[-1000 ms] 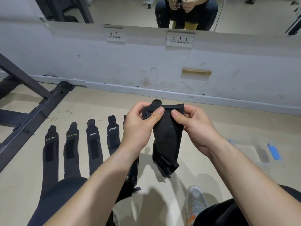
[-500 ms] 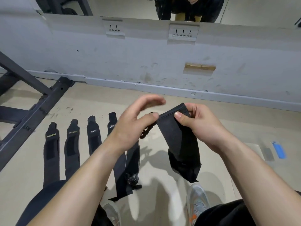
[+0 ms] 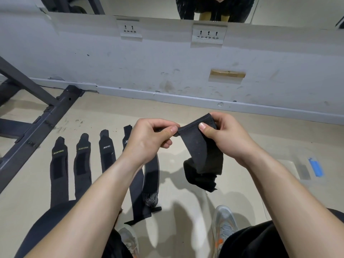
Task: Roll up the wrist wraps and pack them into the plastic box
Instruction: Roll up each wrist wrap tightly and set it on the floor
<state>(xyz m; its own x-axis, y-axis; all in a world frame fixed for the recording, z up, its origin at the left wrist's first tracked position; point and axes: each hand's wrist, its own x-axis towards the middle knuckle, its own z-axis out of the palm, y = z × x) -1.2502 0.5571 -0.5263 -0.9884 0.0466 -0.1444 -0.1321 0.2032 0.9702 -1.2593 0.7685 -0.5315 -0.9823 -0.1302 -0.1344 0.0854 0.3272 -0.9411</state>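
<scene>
Beside the metal frame (image 3: 41, 125), flat wraps (image 3: 59, 164) lie; left forearm (image 3: 104, 192) covers some.

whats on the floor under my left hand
A black wrap lies there, its top end showing past the left hand, with a striped wrap beside it. The hand and forearm cover their upper parts, so the logo is mostly hidden.

Bright, even indoor light; soft shadows on the floor (image 3: 186, 108); wide-angle bending at edges.

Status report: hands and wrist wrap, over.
Left hand, right hand pinch black wrist wrap at top edge. Tail hangs bunched, unrolled. Plastic box on floor, right; nothing between.
</scene>
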